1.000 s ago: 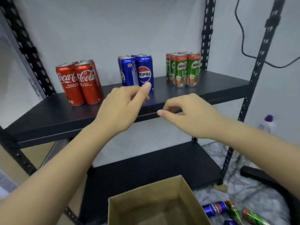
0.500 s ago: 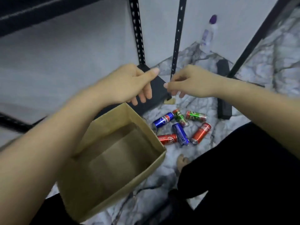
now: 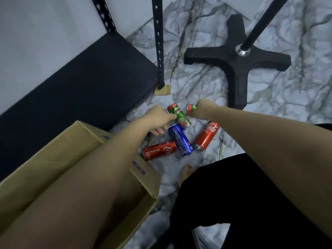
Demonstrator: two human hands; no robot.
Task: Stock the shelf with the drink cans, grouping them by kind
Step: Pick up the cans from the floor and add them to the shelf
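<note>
Several drink cans lie on the marble floor. My left hand [image 3: 156, 119] is down over a blue Pepsi can [image 3: 166, 111], fingers curled around it, so only its ends show. My right hand [image 3: 203, 109] grips a green Milo can [image 3: 190, 108] whose end sticks out to the left. Between the hands lies another Milo can [image 3: 179, 115]. Nearer me are a second blue Pepsi can [image 3: 181, 139] and two red Coca-Cola cans [image 3: 159, 150] [image 3: 207, 134]. The black bottom shelf board [image 3: 86, 87] sits to the left.
An open cardboard box [image 3: 59, 151] lies at the lower left under my left forearm. A shelf post [image 3: 159, 42] stands on a cardboard shim [image 3: 162, 90]. A black cross-shaped stand base [image 3: 237, 56] is at the right, and my bare foot [image 3: 186, 171] is near the cans.
The view dropped from the upper shelf's stocked cans down to the floor. Both hands came down from mid-air onto the loose cans, the left onto a Pepsi, the right onto a Milo.
</note>
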